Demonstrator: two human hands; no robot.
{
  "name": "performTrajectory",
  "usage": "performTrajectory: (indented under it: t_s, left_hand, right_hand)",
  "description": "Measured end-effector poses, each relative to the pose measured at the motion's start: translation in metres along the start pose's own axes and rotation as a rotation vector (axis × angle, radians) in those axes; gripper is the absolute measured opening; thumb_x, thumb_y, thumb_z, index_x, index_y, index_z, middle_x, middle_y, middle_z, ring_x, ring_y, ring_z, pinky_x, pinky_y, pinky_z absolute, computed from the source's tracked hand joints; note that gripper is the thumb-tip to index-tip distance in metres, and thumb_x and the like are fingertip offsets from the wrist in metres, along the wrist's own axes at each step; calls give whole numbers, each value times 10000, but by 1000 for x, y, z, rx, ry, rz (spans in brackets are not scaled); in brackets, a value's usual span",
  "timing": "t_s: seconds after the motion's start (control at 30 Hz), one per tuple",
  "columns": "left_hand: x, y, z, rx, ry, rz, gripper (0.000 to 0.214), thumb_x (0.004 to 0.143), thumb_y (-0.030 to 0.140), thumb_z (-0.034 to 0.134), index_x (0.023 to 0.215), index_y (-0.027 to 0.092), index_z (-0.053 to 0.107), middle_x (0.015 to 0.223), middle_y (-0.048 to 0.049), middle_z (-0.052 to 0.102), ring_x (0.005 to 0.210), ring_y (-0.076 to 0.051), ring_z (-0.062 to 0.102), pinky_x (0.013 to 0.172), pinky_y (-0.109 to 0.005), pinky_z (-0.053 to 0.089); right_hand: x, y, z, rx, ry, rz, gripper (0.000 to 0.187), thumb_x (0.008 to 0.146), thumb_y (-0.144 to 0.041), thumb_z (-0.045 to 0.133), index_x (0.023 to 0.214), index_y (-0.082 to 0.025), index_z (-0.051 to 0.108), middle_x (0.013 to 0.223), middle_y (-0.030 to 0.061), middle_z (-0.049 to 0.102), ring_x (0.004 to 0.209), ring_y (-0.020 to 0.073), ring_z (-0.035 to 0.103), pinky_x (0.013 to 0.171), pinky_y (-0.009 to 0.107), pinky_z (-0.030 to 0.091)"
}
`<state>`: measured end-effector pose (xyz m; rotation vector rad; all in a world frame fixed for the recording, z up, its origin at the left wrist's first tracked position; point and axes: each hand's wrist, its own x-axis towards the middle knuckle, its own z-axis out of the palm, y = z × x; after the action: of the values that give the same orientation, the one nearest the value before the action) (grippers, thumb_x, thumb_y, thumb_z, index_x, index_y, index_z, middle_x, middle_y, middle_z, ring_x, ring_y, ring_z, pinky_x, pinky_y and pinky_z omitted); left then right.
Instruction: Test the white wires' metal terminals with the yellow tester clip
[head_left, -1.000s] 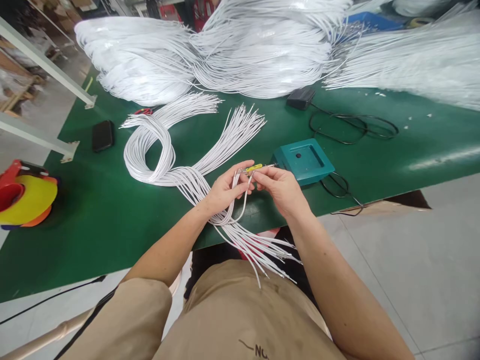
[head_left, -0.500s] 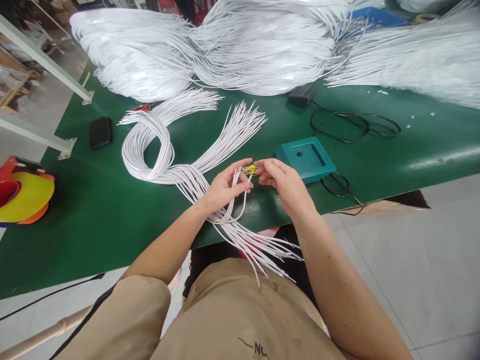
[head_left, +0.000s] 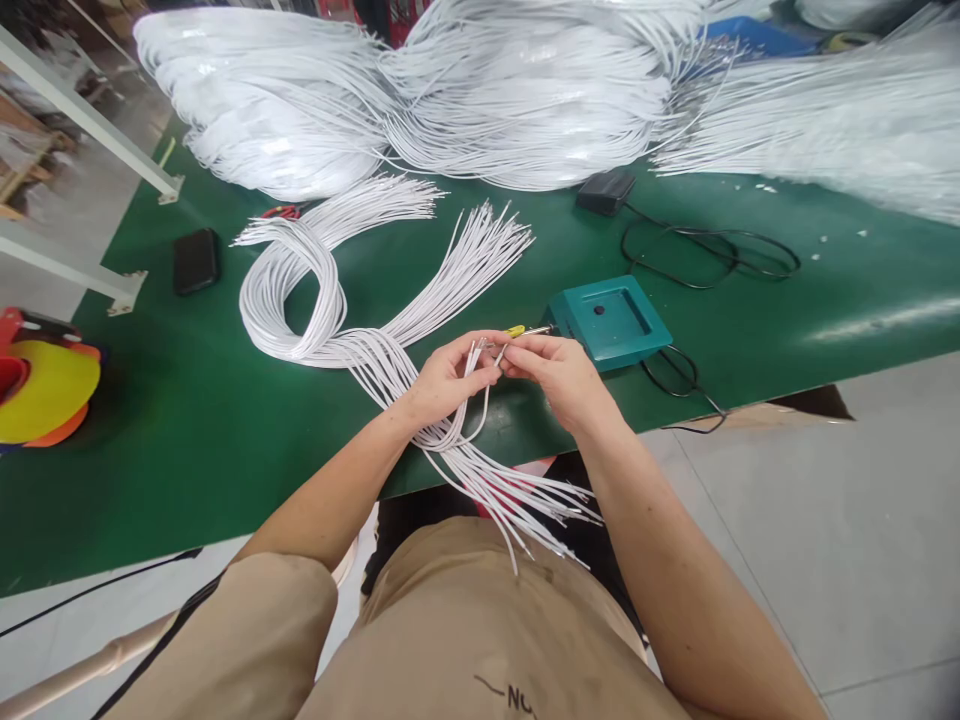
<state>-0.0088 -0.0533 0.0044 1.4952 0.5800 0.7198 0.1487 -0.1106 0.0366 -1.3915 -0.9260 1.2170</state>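
My left hand (head_left: 450,372) is closed around the ends of several white wires (head_left: 459,412), which loop down over the table edge. Fingertip to fingertip with it, my right hand (head_left: 551,370) pinches the end of one white wire that stands apart from the others. Just behind my fingers is a small yellow piece (head_left: 515,331) with a thin metal shaft (head_left: 537,330) pointing at a teal device (head_left: 611,320); my fingers partly cover it, and its full shape is hidden. More of the wire bundle (head_left: 322,345) lies coiled to the left, its ends fanned out.
Large heaps of white wires (head_left: 525,100) fill the table's far side. A black adapter (head_left: 604,192) with a looped cord sits beyond the teal device. On the left are a black phone-like object (head_left: 196,261), metal frame legs (head_left: 112,275) and a yellow-and-red roll-like item (head_left: 49,390).
My right hand has come in to my left fingertips and closed on a wire end. The yellow piece now shows behind the fingers, its metal shaft toward the teal device.
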Motion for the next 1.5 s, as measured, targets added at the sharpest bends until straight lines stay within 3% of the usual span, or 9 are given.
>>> performTrajectory:
  t_s: [0.13, 0.27, 0.33, 0.53, 0.7, 0.87, 1.0, 1.33, 1.5]
  left_hand:
    - [1, -1, -1, 1, -11, -26, 384, 805, 258, 680, 1171, 196, 585, 737, 26, 555, 672, -86, 556, 665, -215, 450]
    - [1, 0, -2, -58, 0, -68, 411, 790, 289, 698, 1171, 196, 573, 738, 22, 565, 669, -95, 586, 588, -198, 435]
    - [2, 2, -2, -106, -3, -90, 420, 776, 284, 712, 1161, 189, 573, 724, 23, 576, 637, -90, 582, 556, -194, 429]
    - [4, 7, -2, -385, 34, -324, 441, 705, 230, 746, 1109, 148, 589, 713, -13, 644, 604, -95, 600, 434, -162, 327]
    - [7, 4, -5, -213, 146, -296, 462, 717, 242, 733, 1137, 147, 567, 740, -25, 674, 648, -118, 644, 404, -151, 339]
    - [9, -5, -8, -72, 170, -274, 484, 734, 270, 712, 1166, 151, 529, 795, -33, 694, 694, -139, 672, 420, -153, 410]
    - [11, -11, -8, -6, 194, -268, 479, 733, 263, 700, 1164, 155, 520, 791, -30, 696, 689, -144, 676, 410, -147, 422]
    - [12, -20, -6, 211, 273, -272, 430, 728, 260, 676, 1130, 189, 543, 779, -5, 686, 635, -124, 645, 419, -156, 461]
    - [12, -26, -6, 277, 283, -240, 398, 707, 255, 692, 1084, 193, 579, 733, 14, 677, 562, -96, 601, 440, -161, 470]
  right_hand:
    - [4, 4, -3, -211, 101, 69, 129, 671, -250, 596, 655, -160, 686, 659, 13, 649, 633, 137, 571, 644, 276, 480]
    - [4, 5, -3, -239, 90, -79, 235, 765, -292, 575, 917, -179, 714, 876, 29, 717, 773, 159, 628, 734, 292, 492]
    - [2, 6, -1, -299, 27, -171, 195, 797, -302, 586, 905, -179, 693, 869, 28, 718, 769, 160, 632, 746, 293, 484]
    - [1, 10, -2, -1030, 13, -614, 291, 942, -196, 371, 846, -169, 645, 912, 102, 674, 898, 221, 568, 820, 346, 404]
    - [16, 0, -12, -1451, 35, -662, 241, 913, -195, 437, 1052, -145, 626, 1047, 140, 664, 1003, 292, 513, 863, 392, 340]
    - [38, -6, -23, -1552, -99, -621, 203, 861, -123, 483, 983, -141, 644, 883, 111, 696, 901, 258, 549, 922, 373, 317]
    - [42, -5, -26, -1602, -154, -646, 211, 820, -154, 566, 1000, -122, 671, 955, 118, 693, 959, 271, 541, 909, 370, 323]
    - [43, -6, -27, -1669, -219, -628, 264, 888, -135, 462, 956, -128, 717, 807, 113, 705, 856, 245, 556, 871, 363, 331]
    - [42, -7, -25, -1640, -234, -605, 298, 905, -160, 444, 1041, -120, 707, 880, 135, 723, 927, 249, 593, 992, 389, 325]
